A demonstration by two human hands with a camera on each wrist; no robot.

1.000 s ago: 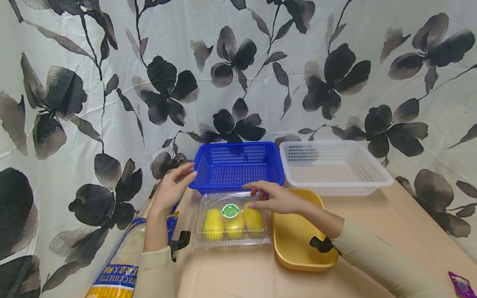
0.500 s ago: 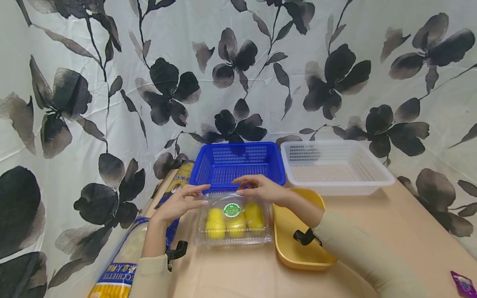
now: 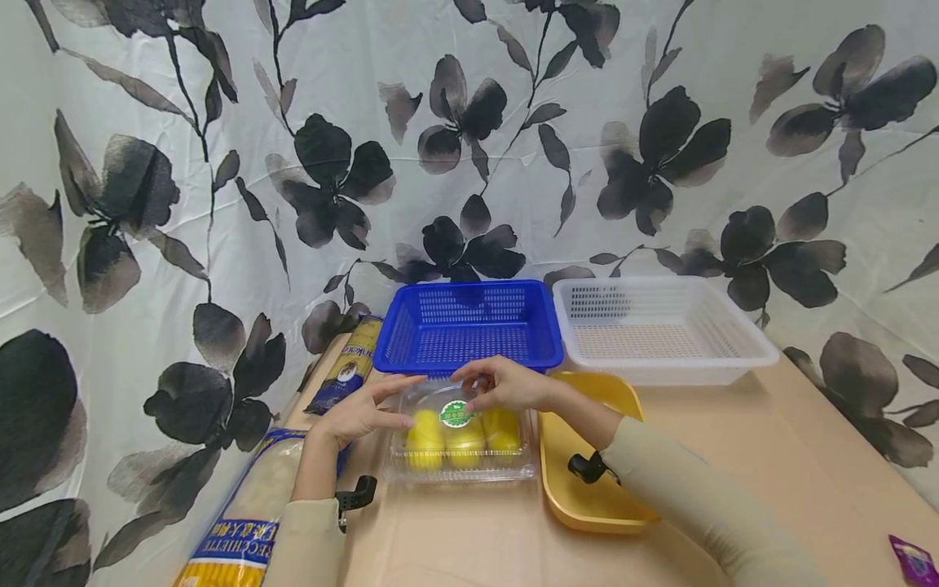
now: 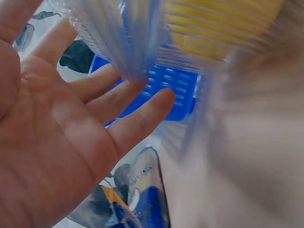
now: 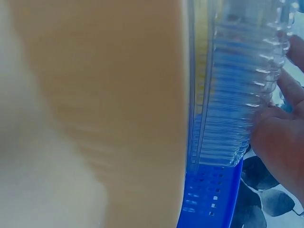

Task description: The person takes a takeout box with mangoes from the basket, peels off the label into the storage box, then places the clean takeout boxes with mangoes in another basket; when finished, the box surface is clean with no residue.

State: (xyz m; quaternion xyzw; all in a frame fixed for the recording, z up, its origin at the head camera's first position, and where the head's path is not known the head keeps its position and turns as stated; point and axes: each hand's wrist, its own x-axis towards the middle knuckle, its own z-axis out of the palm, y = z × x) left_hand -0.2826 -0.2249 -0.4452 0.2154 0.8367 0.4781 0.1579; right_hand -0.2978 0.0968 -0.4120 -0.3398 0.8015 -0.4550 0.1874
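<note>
A clear plastic clamshell box (image 3: 411, 474) with a green round label (image 3: 455, 414) on its lid lies on the table. Three yellow fruits (image 3: 464, 447) show through the plastic. My left hand (image 3: 358, 416) is at the box's left side, its fingers loosely extended with the fingertips right at the plastic. Over the far right part of the lid is my right hand (image 3: 509, 385), fingers slightly bent. The right wrist view shows that hand's thumb (image 5: 273, 126) against the ribbed clear side. In the left wrist view the palm (image 4: 57, 137) faces the box, fingers spread.
Behind the box stand a blue basket (image 3: 469, 365) and a white basket (image 3: 667, 359). A yellow tray (image 3: 587, 489) sits to the right, under my right forearm. Pasta bags (image 3: 238, 522) lie at the left, and a small purple packet (image 3: 913, 558) at the far right.
The left hand has come rightward and down to the box's left side. The right hand has shifted left across the lid. The box has stayed about where it was.
</note>
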